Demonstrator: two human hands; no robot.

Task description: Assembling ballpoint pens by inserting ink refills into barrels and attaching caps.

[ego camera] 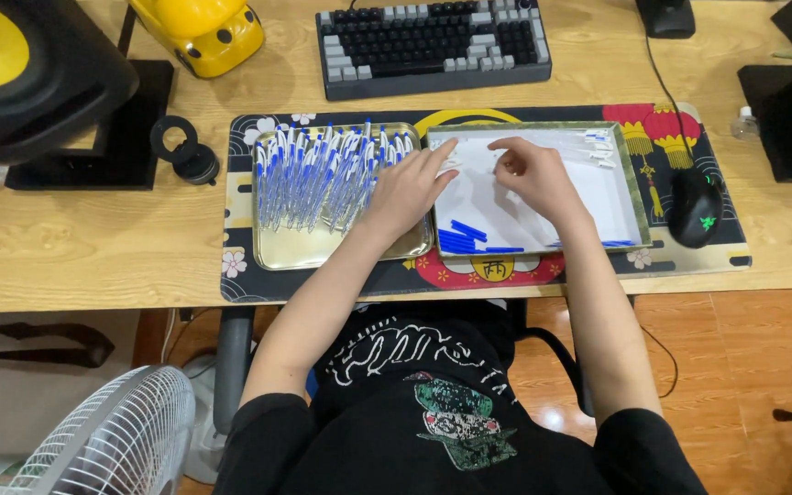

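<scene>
Left hand [407, 188]: fingers loosely extended, tips laid on white sheet [506, 197] at left edge of right tray [636, 183]; any grip cannot be told | Right hand [532, 172]: fingers curled, pinched on something too small to identify | 2 trays seen; left tray [323, 252] filled with blue-white pens [318, 170], uncountable | blue caps [460, 236] piled at the sheet's near edge

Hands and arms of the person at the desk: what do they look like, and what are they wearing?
Both arms are bare from the upper arm down, coming out of short black sleeves. The left hand and right hand wear no gloves, and no watch or bracelet shows on either wrist. The black T-shirt has a white and green print on the front.
</scene>
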